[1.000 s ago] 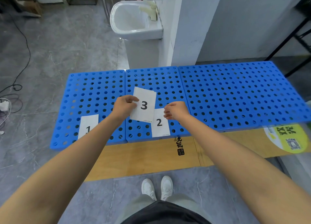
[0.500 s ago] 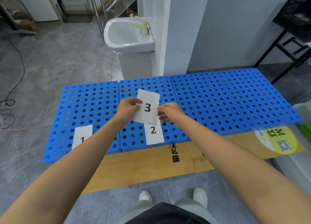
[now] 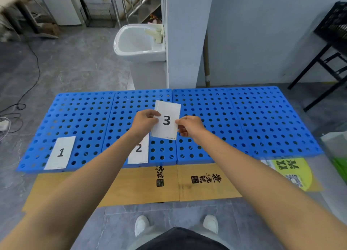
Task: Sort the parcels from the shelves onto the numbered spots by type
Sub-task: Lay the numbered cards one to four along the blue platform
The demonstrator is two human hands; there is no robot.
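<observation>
Card 1 [image 3: 60,153] lay on the blue pallet [image 3: 244,118], well left of the fingers; card 2 [image 3: 138,151] lay under the left hand [image 3: 145,121]. Its fingers and the right hand [image 3: 189,126] pinched card 3 [image 3: 166,121] by both side edges.
</observation>
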